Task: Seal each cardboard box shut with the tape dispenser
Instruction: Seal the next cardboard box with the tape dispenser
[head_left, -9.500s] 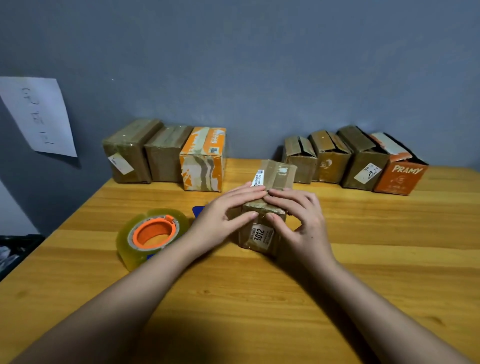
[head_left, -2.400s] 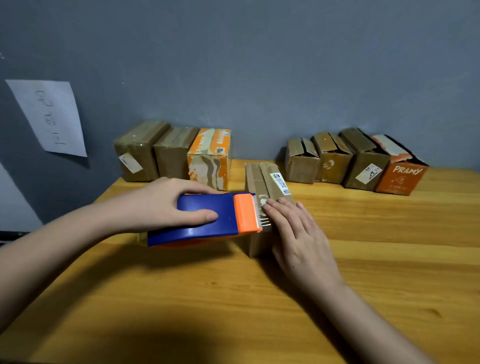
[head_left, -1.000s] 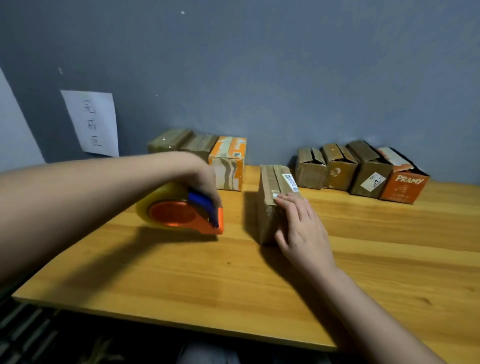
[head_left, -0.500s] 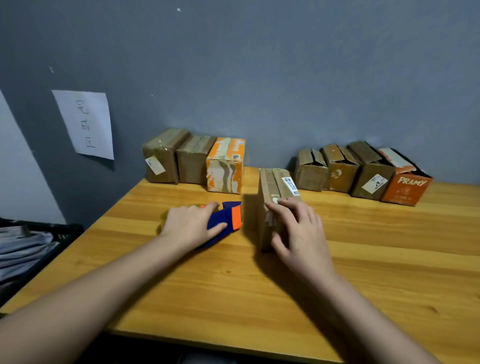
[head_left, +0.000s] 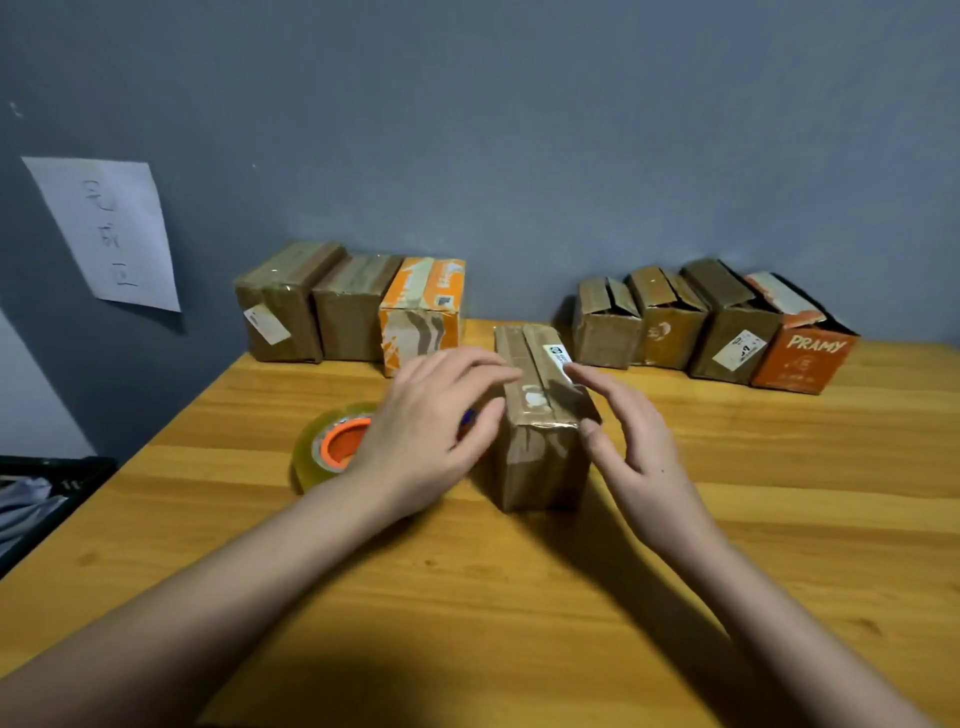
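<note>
Against the grey wall (head_left: 519, 130) stood two rows of boxes: three taped ones (head_left: 353, 312) on the left, four (head_left: 711, 325) on the right, at least two of those with flaps lifted, the last orange and marked PRAMY. A paper sheet (head_left: 111, 234) with handwriting hung on the wall at far left.

The left hand (head_left: 431, 431) covered most of the dispenser (head_left: 332, 447), so only its yellowish tape roll, orange hub and a sliver of blue showed. A dark bin (head_left: 47, 493) was cut off by the left edge.

The box (head_left: 540, 415) being worked on stood mid-table (head_left: 519, 597), brown, with glossy tape along its top seam and down the near end, and a white label on top. Both hands were loosely spread and gripped nothing: left fingertips lay on the box's top left edge, while the right hand (head_left: 634, 447) was at its right side, contact unclear.
</note>
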